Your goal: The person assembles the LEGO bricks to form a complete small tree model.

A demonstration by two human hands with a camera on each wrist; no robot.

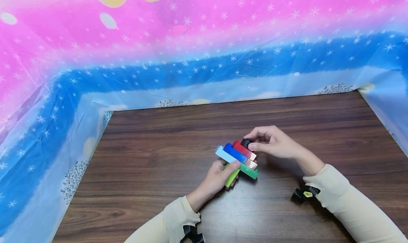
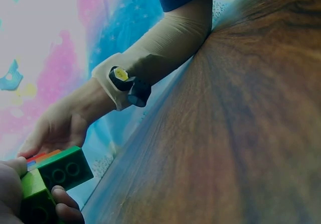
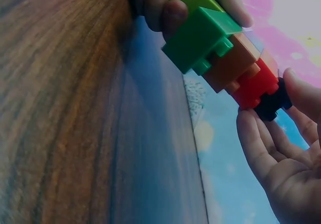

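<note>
My left hand (image 1: 215,177) grips a lime green toy building brick (image 1: 231,179), the lowest part of a built stack. Above it lie a light blue brick (image 1: 224,155) and a green brick (image 1: 249,171) in one row. A dark blue brick (image 1: 234,153) and an orange-brown brick (image 3: 231,64) make up the row after that, followed by a red brick (image 1: 244,151). At the red end, thumb and fingers of my right hand (image 1: 277,142) pinch a small black brick (image 3: 274,101), which meets the red one. In the left wrist view, the green brick (image 2: 67,168) shows its hollow underside.
The stack is held over a dark wood-grain table (image 1: 153,147). A pink and blue snowflake-patterned cloth (image 1: 204,66) hangs behind the table and along its sides. Black devices are strapped at both wrists, the right one (image 1: 301,194) close above the tabletop.
</note>
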